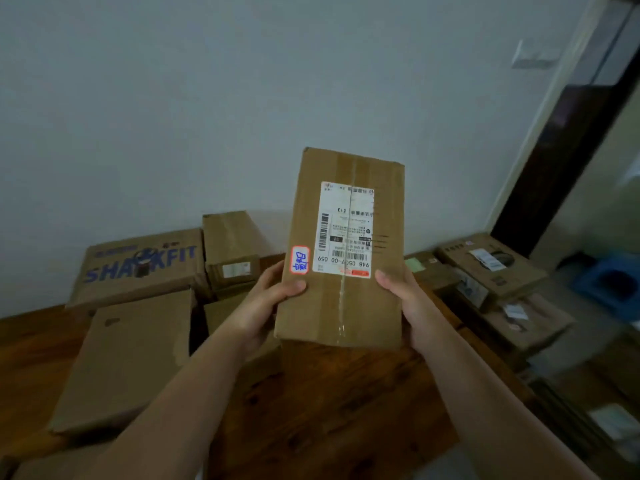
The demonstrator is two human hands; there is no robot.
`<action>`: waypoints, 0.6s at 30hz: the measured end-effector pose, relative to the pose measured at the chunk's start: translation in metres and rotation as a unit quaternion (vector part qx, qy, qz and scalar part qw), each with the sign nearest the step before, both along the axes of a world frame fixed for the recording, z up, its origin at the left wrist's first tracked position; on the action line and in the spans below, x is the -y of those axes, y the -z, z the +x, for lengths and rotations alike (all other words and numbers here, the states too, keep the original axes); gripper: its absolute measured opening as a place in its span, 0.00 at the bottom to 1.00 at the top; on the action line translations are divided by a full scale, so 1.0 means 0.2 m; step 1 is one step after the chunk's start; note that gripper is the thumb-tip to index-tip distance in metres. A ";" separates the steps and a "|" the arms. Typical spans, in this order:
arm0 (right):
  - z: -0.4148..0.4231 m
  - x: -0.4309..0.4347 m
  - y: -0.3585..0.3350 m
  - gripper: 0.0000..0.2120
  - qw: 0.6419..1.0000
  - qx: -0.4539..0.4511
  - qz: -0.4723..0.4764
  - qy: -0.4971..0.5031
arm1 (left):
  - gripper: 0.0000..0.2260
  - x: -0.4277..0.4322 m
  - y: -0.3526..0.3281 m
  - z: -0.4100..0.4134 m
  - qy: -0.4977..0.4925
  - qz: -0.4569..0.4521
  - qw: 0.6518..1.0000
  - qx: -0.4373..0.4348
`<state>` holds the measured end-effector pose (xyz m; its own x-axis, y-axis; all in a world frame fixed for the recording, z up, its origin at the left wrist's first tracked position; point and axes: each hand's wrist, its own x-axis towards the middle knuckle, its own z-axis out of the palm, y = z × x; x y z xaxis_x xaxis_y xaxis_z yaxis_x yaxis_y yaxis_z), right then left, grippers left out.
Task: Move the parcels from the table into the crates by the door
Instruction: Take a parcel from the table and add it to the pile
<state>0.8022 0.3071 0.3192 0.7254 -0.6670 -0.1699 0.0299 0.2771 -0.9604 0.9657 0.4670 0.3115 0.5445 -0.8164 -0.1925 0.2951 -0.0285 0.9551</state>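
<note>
Head view: at the lower left of the frame a flat cardboard box (128,358) lies on the wooden table (329,410), and just above it in the picture sits a box printed SHARKFIT (138,268) against the pale wall (207,98). Right of that, near the middle, a smaller taped box (232,244) stands by the wall. The left hand (266,303) grips the lower left edge of the held parcel (367,306), thumb across the front face and fingers out of sight behind. The parcel is a brown taped carton, held up off the table at the centre of the frame, nearly upright, with a red-edged sticker (300,260) bearing blue handwriting beside a white shipping label (346,230) that reads upside down. The right hand (412,303) clamps the parcel's lower right edge in the same way, thumb on the front just below the label's corner. Further right, more labelled boxes (491,265) are stacked at the table's right side. At the right edge a blue container (613,282) shows, blurred, below a dark door frame (561,168), with a wall switch (533,55) at the upper right.
</note>
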 end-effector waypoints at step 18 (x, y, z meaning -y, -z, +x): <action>-0.79 0.97 0.25 0.40 0.997 0.013 0.020 0.078 | 0.35 1.10 0.11 -0.67 0.053 0.079 0.995 0.005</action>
<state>0.6445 0.1121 0.2701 0.6176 -0.7654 -0.1810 0.1003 0.3050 -0.9471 0.8325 0.2466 0.2901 0.4598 -0.8295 -0.3170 0.2724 -0.2080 0.9394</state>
